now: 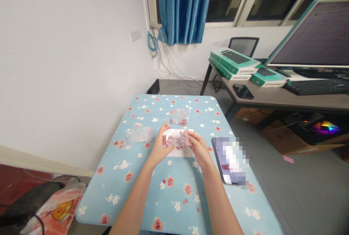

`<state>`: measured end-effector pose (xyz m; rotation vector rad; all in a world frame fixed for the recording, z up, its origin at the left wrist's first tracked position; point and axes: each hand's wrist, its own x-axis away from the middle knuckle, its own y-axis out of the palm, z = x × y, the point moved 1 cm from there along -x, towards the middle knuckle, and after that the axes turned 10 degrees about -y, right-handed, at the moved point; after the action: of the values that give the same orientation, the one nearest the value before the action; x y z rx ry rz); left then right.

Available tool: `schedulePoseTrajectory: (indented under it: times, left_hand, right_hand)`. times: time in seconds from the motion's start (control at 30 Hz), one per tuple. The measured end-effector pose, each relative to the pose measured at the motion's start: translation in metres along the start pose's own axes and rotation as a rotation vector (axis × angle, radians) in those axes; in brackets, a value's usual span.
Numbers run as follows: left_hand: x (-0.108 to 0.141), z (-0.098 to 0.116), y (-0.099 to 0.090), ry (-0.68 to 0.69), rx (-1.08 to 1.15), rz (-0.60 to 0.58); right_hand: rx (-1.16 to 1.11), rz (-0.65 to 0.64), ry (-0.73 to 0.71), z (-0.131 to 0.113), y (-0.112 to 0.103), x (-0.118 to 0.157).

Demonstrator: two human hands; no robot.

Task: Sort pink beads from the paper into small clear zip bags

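Both hands hold a small clear zip bag (177, 138) over a white sheet (185, 152) on the flowered table. My left hand (161, 146) grips the bag's left end, beside some pink pieces inside it. The bag's right end, with a reddish strip, is between the fingers of my right hand (198, 147). Beyond the hands lies another clear bag (180, 116) with small red and pink pieces. To the left rests a larger clear bag (139, 134) with a pink strip; its contents are hard to make out.
A tablet (225, 160) lies at the right of the blue flowered table (152, 206). The desk (275, 97) at the right bears green boxes (234, 60), a phone (243, 91), a keyboard (321, 86) and a monitor (316, 35). A wall stands at the left.
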<state>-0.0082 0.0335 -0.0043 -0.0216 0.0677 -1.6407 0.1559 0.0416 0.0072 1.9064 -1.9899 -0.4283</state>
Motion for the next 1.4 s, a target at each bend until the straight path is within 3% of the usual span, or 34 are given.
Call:
schedulePoseTrajectory:
  times: [0.27, 0.7, 1.1, 1.4]
  left_hand:
    - [0.000, 0.011, -0.005, -0.062, 0.239, -0.080]
    - [-0.003, 0.011, -0.012, -0.126, 0.350, 0.061]
    - [0.003, 0.023, -0.008, -0.112, 0.465, -0.021]
    - [0.002, 0.026, -0.006, -0.107, 0.568, 0.039]
  right_hand:
    - [-0.204, 0.099, 0.048, 0.013, 0.004, -0.005]
    - [-0.441, 0.184, 0.104, 0.038, 0.006, -0.009]
    - [-0.644, 0.277, 0.249, 0.029, 0.019, -0.002]
    - [-0.695, 0.269, 0.335, 0.028, 0.023, 0.001]
